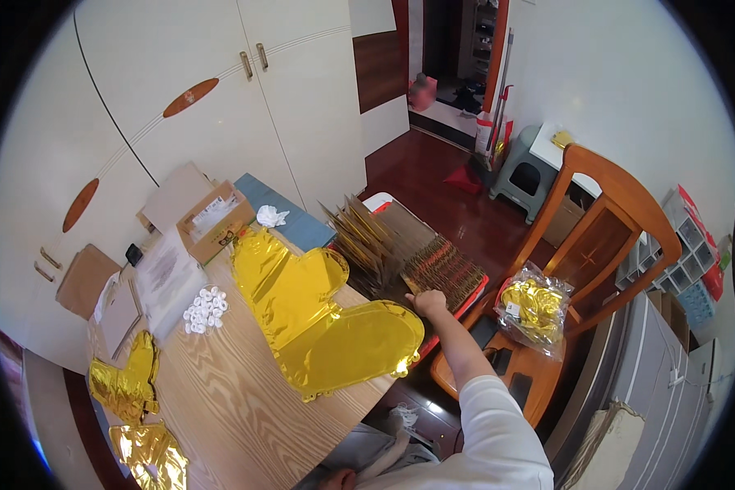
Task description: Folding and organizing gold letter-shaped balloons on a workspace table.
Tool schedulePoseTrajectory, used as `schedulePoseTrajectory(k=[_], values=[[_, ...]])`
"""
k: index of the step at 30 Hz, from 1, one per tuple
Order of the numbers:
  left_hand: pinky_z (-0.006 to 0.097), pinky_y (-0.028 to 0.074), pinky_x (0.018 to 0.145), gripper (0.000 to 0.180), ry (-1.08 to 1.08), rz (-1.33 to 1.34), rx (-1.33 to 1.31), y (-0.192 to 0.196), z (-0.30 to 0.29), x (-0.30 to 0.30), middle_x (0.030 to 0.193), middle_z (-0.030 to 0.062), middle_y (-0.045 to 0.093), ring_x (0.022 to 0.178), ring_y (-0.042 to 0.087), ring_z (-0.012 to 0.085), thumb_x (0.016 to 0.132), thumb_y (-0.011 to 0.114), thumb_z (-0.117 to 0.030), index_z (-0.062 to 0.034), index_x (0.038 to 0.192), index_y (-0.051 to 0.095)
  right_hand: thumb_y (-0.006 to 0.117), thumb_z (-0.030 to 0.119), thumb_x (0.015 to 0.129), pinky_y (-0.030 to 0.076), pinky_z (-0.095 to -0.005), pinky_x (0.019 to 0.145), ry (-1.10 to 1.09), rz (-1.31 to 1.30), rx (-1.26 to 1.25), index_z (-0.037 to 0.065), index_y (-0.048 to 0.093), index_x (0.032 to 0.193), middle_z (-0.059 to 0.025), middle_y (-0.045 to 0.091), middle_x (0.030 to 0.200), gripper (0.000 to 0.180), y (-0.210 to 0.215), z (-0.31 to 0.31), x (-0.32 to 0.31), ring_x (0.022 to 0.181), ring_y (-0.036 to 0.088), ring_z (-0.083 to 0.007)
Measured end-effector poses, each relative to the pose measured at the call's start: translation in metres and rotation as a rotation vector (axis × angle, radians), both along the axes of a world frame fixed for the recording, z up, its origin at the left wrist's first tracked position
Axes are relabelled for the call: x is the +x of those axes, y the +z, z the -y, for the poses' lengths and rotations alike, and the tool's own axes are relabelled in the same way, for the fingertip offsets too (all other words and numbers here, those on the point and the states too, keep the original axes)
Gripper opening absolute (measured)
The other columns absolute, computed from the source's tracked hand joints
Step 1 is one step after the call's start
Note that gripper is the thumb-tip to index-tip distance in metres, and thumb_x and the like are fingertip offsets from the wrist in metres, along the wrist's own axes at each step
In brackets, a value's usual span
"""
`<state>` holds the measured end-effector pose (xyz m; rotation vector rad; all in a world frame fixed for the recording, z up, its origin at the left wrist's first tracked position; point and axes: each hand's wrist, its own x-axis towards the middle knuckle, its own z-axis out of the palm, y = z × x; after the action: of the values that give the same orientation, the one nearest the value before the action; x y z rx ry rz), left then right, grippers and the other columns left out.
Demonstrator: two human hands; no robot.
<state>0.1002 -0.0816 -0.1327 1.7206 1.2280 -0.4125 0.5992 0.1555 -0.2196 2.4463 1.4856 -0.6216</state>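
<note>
A pale wood-grain bench fills the space in front of the person, and beside it, to the right, stands a wooden chair. Across the bench lies a big, flat sheet of shiny gold foil with rounded lobes, its near edge by the bench's rim. Past that edge, low between bench and chair, sit the brown pieces being handled: a fanned group of folded sheets and, just right of it, a tight stack with reddish edges.

The step in hand looks to me like a reach for that stack. Lifting anything from it would call for a sure hold on one edge, without dragging its neighbours along.

The right arm stretches forward and away from the body, nearly straight, with the right hand lowered, knuckles up, at the stack's near corner. Its fingers seem to meet the brown edge; whether they pinch it, I cannot tell. The left hand I can't make out for certain near the lower edge, nor its fingers' state.
</note>
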Motion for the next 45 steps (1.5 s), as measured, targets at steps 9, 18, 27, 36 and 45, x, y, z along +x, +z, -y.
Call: schedulePoseTrajectory(k=[9, 18, 27, 36, 45], values=[[0.044, 0.049, 0.065, 0.058, -0.163, 0.083, 0.113, -0.009, -0.003, -0.015, 0.121, 0.0204, 0.058, 0.081, 0.061, 0.0317, 0.094, 0.050, -0.046, -0.0174, 0.143, 0.036, 0.038, 0.060, 0.095, 0.053, -0.0424, 0.081, -0.135, 0.027, 0.211, 0.007, 0.065, 0.110, -0.0137, 0.065, 0.113, 0.060, 0.004, 0.004, -0.009, 0.099, 0.067, -0.0302], [0.044, 0.046, 0.084, 0.091, -0.001, 0.284, -0.019, -0.134, 0.032, -0.068, 0.141, 0.0173, 0.044, 0.107, 0.055, 0.0324, 0.074, 0.076, -0.042, -0.0123, 0.148, 0.032, 0.053, 0.016, 0.088, 0.055, -0.0481, 0.074, -0.199, 0.066, 0.488, 0.006, 0.055, 0.104, -0.0183, 0.066, 0.099, 0.020, -0.021, 0.036, 0.021, 0.086, 0.067, -0.0383], [0.048, 0.036, 0.100, 0.119, -0.095, 0.246, -0.119, -0.139, 0.023, -0.068, 0.148, 0.0185, 0.034, 0.126, 0.042, 0.0355, 0.058, 0.091, -0.039, -0.0117, 0.152, 0.023, 0.051, 0.012, 0.087, 0.055, -0.0446, 0.080, -0.056, 0.059, 0.256, 0.007, 0.067, 0.106, -0.0171, 0.070, 0.101, 0.026, -0.003, 0.058, 0.017, 0.094, 0.068, -0.0331], [0.050, 0.042, 0.092, 0.047, -0.122, -0.071, 0.094, 0.032, -0.005, 0.006, 0.126, 0.0153, 0.056, 0.112, 0.053, 0.0339, 0.092, 0.057, -0.037, -0.0112, 0.130, 0.051, 0.045, 0.036, 0.095, 0.053, -0.0474, 0.082, -0.130, 0.011, 0.259, 0.009, 0.066, 0.109, -0.0199, 0.069, 0.102, 0.036, 0.005, 0.012, 0.019, 0.097, 0.066, -0.0354], [0.047, 0.045, 0.088, 0.035, -0.230, 0.131, 0.327, -0.018, -0.004, -0.015, 0.112, 0.0155, 0.062, 0.101, 0.058, 0.0349, 0.095, 0.048, -0.036, -0.0088, 0.114, 0.061, 0.039, 0.039, 0.099, 0.050, -0.0459, 0.091, -0.172, -0.098, 0.190, 0.011, 0.064, 0.115, -0.0180, 0.066, 0.113, 0.042, -0.010, -0.034, 0.015, 0.107, 0.063, -0.0351]])
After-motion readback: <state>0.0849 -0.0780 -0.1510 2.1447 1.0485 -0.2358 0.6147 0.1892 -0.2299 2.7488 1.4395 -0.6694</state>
